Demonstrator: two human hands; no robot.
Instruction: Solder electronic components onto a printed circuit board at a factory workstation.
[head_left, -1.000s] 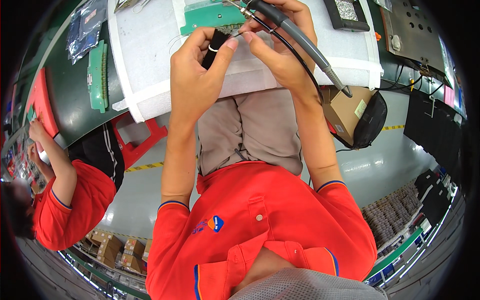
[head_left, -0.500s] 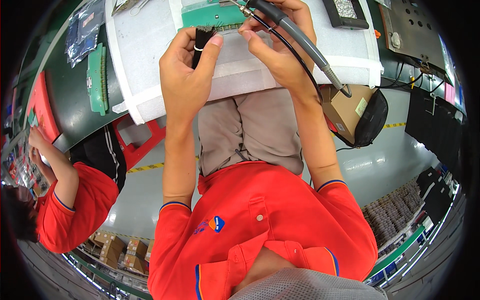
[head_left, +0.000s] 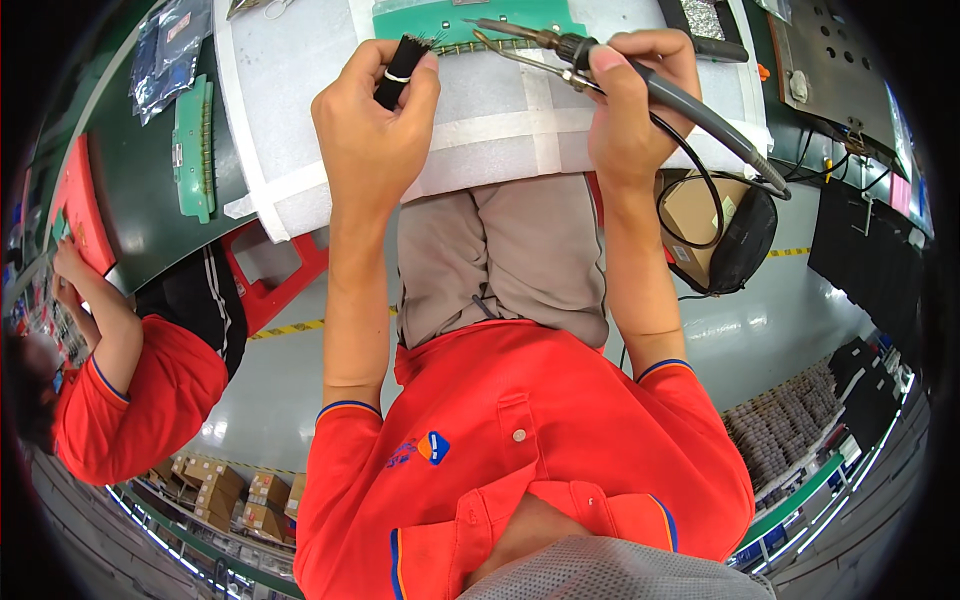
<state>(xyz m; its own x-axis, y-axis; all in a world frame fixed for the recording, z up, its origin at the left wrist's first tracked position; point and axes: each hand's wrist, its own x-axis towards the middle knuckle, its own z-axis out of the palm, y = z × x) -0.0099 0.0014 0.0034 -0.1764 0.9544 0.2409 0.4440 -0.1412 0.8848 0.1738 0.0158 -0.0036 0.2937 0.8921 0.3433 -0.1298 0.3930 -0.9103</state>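
My left hand (head_left: 375, 120) grips a bundle of black wires (head_left: 396, 84) bound with a white band; its thin ends fan out at the top. Those ends come close to the left part of a green circuit board (head_left: 480, 17), whose near edge carries a row of small brass-coloured terminals. In my right hand (head_left: 645, 110) is a soldering iron (head_left: 574, 48) with a thin metal feed tube fixed alongside. The iron points left, with its tip over the board. Fingers hide part of its grip, and the upper frame edge cuts off the board.
White foam padding (head_left: 480, 165) with tape strips covers the bench. Another green board (head_left: 192, 150) and plastic bags (head_left: 172, 60) lie left. A black tray (head_left: 712, 25) stands back right, near a metal box (head_left: 835, 60). A co-worker in red (head_left: 150, 400) sits left.
My right hand has moved right, away from my left fingers, and the soldering iron now lies across its fingers, pointing left over the board. My left hand keeps the wire bundle, slightly tilted.
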